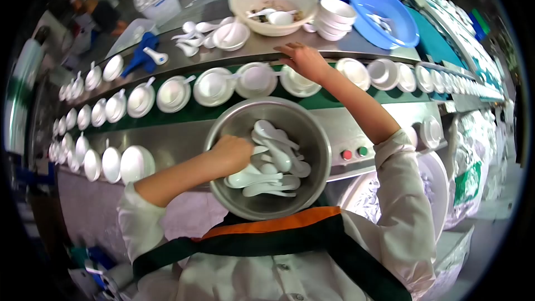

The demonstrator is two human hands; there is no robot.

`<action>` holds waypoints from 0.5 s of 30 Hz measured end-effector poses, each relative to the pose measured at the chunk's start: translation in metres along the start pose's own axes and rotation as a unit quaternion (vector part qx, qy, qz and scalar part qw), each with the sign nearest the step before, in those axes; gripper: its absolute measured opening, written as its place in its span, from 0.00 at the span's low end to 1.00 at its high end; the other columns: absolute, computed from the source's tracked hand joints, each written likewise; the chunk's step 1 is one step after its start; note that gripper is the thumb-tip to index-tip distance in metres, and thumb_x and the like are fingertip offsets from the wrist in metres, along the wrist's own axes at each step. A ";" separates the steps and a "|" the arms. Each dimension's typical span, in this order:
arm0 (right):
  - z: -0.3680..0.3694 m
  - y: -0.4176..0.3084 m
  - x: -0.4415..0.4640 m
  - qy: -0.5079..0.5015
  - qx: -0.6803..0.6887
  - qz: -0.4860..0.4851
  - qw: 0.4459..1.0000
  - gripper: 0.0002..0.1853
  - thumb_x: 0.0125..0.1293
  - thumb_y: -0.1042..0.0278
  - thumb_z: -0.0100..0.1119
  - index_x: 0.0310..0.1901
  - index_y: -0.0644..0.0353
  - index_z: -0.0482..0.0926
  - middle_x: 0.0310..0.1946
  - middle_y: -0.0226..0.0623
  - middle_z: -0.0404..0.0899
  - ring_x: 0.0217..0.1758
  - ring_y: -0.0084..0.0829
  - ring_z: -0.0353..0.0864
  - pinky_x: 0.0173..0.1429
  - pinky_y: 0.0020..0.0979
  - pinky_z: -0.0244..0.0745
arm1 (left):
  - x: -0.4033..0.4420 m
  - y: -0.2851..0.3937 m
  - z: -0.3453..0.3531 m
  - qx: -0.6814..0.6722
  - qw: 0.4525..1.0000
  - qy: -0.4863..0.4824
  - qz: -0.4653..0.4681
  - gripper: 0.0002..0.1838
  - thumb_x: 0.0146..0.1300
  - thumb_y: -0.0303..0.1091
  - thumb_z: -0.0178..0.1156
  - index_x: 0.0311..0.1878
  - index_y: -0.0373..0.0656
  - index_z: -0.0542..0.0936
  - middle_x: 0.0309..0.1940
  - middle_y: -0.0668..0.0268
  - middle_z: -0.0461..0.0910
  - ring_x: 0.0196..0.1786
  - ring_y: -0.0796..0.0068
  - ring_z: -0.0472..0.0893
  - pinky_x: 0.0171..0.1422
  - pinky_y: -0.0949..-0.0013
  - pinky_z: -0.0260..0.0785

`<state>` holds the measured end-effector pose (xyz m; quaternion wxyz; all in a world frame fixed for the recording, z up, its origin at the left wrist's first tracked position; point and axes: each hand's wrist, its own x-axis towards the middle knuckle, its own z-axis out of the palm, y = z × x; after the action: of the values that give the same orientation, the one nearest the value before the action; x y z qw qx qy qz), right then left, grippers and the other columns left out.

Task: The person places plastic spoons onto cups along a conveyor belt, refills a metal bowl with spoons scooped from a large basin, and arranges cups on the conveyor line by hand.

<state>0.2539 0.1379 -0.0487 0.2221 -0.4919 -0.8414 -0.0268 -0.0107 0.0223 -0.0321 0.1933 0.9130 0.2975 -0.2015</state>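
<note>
A large steel bowl in front of me holds several white soup spoons. My left hand is inside its left side, fingers curled closed among the spoons. The hand itself hides whatever the fingers hold. My right hand reaches over the green conveyor belt, fingers stretched out and pointing left, with nothing visible in them. Below it is a white bowl on a saucer. To its left sits another bowl on a saucer, with a spoon handle near my right fingertips.
Behind the belt stand a cream basin with spoons, stacked white bowls and a blue basin. Loose spoons lie at back left. Red and green buttons sit on the steel front. White bowls stand at left.
</note>
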 end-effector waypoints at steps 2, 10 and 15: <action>-0.029 0.025 -0.010 -0.034 -0.057 0.095 0.993 0.15 0.57 0.62 0.56 0.47 0.53 0.74 0.38 0.43 0.77 0.42 0.40 0.78 0.43 0.40 0.74 | -0.001 0.002 -0.007 -0.003 1.000 0.002 0.005 0.11 0.55 0.36 0.54 0.30 0.37 0.76 0.26 0.53 0.79 0.31 0.51 0.79 0.39 0.53 0.69; -0.070 0.177 -0.128 -0.203 -0.283 0.406 0.845 0.15 0.56 0.60 0.55 0.43 0.55 0.76 0.39 0.41 0.79 0.45 0.43 0.78 0.47 0.42 0.73 | -0.011 -0.009 -0.035 -0.122 0.981 0.152 0.022 0.08 0.59 0.31 0.50 0.38 0.40 0.76 0.27 0.50 0.77 0.31 0.52 0.78 0.38 0.58 0.69; -0.080 0.170 -0.148 -0.107 -0.189 0.455 0.863 0.16 0.54 0.54 0.57 0.35 0.59 0.79 0.37 0.46 0.79 0.44 0.43 0.79 0.47 0.44 0.73 | -0.007 -0.027 -0.072 -0.377 0.913 0.132 0.087 0.07 0.55 0.28 0.55 0.38 0.40 0.75 0.23 0.67 0.75 0.28 0.78 0.76 0.35 0.73 0.67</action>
<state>0.4864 0.0832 -0.0658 0.0210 -0.8528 -0.5210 -0.0284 -0.0143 0.0735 0.0261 0.4990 0.8127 0.2937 0.0652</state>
